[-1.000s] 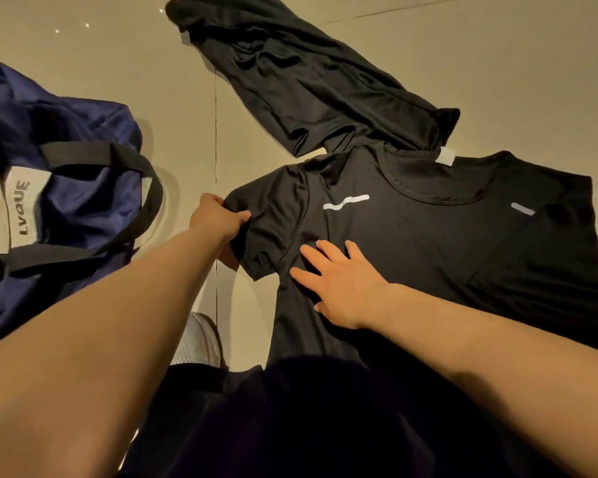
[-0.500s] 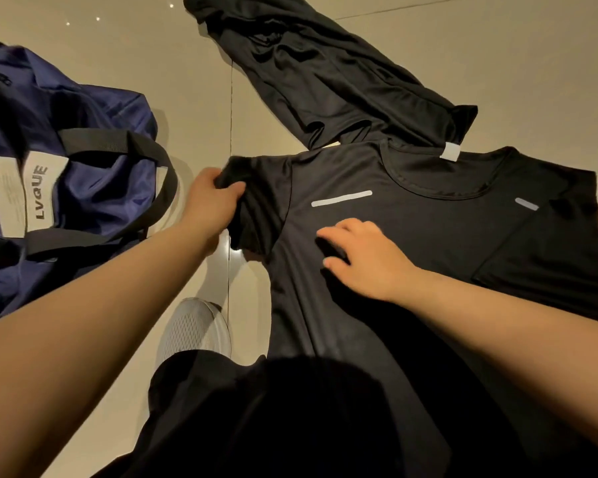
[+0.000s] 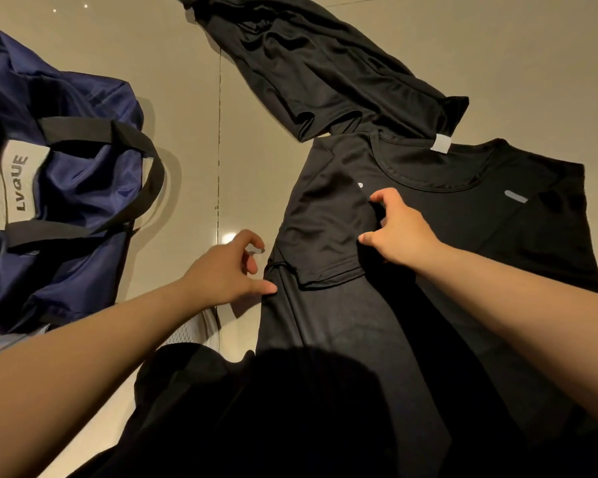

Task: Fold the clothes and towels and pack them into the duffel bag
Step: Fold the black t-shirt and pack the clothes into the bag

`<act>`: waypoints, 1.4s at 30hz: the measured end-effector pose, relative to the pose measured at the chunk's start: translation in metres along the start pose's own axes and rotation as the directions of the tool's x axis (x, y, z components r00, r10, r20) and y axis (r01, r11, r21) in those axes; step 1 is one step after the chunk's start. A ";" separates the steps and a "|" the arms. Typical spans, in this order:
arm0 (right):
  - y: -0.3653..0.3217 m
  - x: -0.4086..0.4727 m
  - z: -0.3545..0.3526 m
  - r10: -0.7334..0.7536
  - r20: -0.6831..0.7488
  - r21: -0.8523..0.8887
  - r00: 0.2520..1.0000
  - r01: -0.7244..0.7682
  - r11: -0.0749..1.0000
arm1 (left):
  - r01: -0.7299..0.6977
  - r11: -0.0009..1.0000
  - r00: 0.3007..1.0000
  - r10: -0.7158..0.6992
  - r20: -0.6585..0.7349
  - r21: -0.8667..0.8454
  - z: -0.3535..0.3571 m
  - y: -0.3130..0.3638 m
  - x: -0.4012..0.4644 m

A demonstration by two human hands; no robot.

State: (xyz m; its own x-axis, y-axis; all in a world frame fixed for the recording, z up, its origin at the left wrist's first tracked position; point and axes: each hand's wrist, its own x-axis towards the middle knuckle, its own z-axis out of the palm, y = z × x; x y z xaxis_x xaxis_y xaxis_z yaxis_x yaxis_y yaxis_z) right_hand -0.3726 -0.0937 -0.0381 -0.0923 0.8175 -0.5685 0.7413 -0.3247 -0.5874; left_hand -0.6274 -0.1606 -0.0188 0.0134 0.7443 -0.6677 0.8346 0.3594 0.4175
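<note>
beside black t-shirt (image 3: 411,305), navy duffel bag (image 3: 83,188), white label (image 3: 19,184) reading lvque

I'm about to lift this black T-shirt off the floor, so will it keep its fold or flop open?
The black T-shirt will probably flop: its folded-in sleeve lies limp and creased. The thin, faintly shiny fabric looks light and perhaps slippery on the glossy floor, so it may slide when pushed.

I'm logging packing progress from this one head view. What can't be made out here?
- Inside of the navy blue nylon duffel bag: its own fabric and black straps cover it; the left edge cuts it off.
- Lower hem of the black short-sleeved T-shirt: hidden by dark clothing in the foreground.
- Second black garment: type unclear, crumpled and cropped by the top edge.
- White mesh item: mostly hidden under the left forearm.
</note>
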 end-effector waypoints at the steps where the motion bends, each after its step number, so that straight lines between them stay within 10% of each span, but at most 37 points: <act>1: -0.001 0.000 0.001 -0.016 0.011 0.002 1.000 0.016 1.000 | -0.002 1.000 1.000 0.001 -0.019 -0.010 0.008 -0.001 -0.003; 13: 0.015 -0.009 0.004 0.017 0.305 0.365 0.952 -0.134 0.921 | 0.089 0.996 0.962 -0.084 -0.259 0.009 0.018 0.000 0.014; 23: 0.016 -0.015 -0.018 0.017 0.453 -0.052 0.891 0.007 0.999 | 0.145 0.987 0.985 -0.137 -0.102 0.071 -0.011 0.025 0.040; 28: 0.047 0.010 -0.089 -0.005 -0.079 -0.049 0.997 0.002 0.999 | 0.052 0.987 0.955 -0.094 -0.280 -0.152 -0.033 0.058 0.068; 31: 0.091 0.023 -0.136 0.235 -0.430 0.228 0.872 -0.147 0.963 | 0.024 0.957 0.952 -0.110 -0.286 -0.289 -0.036 0.082 0.091; 35: 0.131 0.015 -0.171 0.520 -0.308 0.621 0.797 -0.245 0.744 | -0.080 0.930 0.966 -0.016 -0.257 -0.359 -0.030 0.107 0.109; 42: 0.135 0.023 -0.171 0.579 -0.178 0.633 0.796 -0.358 0.686 | -0.037 0.980 0.997 0.022 -0.074 -0.196 -0.040 0.120 0.119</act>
State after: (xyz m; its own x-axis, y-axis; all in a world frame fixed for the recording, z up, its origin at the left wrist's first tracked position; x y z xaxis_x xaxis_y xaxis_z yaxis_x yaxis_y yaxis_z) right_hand -0.1615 -0.0379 -0.0317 0.4743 0.5470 -0.6898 0.1205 -0.8165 -0.5646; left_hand -0.5477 -0.0065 -0.0236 -0.0088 0.7920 -0.6105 0.7095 0.4351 0.5543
